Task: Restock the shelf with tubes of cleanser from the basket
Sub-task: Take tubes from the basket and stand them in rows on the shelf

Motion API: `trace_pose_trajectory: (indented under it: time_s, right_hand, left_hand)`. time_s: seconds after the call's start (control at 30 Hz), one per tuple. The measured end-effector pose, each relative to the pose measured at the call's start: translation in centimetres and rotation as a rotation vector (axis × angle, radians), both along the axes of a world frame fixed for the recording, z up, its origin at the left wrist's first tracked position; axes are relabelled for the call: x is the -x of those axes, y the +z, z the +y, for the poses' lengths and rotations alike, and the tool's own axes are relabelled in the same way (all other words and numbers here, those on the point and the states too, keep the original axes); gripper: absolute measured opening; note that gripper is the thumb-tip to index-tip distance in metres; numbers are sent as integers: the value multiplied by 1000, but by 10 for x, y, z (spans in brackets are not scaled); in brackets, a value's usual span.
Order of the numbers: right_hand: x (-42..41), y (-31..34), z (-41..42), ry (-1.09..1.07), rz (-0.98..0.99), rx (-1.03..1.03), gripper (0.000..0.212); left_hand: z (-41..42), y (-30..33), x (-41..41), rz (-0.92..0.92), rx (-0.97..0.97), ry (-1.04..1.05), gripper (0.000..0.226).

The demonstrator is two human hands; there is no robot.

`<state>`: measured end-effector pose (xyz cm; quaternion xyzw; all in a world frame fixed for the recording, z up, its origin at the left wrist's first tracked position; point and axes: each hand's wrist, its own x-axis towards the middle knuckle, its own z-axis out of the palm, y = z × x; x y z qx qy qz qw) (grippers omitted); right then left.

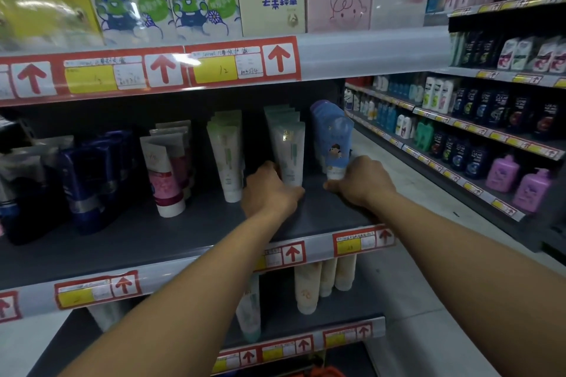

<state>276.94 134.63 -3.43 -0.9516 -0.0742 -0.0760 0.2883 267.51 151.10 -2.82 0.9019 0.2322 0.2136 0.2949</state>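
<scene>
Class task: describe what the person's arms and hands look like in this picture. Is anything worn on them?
Both forearms are bare, with no sleeves in view. The left hand and right hand show no gloves, and no watch, bracelet or ring can be seen.

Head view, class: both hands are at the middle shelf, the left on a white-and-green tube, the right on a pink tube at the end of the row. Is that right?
Not quite. In the head view the right hand is at the base of a blue tube, not a pink one. The rest stands: the left hand is on the white-and-green tube, and both are at the middle shelf.
</scene>
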Motion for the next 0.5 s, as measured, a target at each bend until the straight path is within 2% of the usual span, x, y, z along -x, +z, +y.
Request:
trace_pose_trajectory:
  time_s: [0.23,0.5]
  right_hand:
    - [-17,-12,0,71,-67,-32,50]
    - [-15,-16,1,89,-103,-8,31]
  left_hand:
    - [3,-15,-9,-112,88,-39,64]
    - [8,-22,-15,-91,138,-63,68]
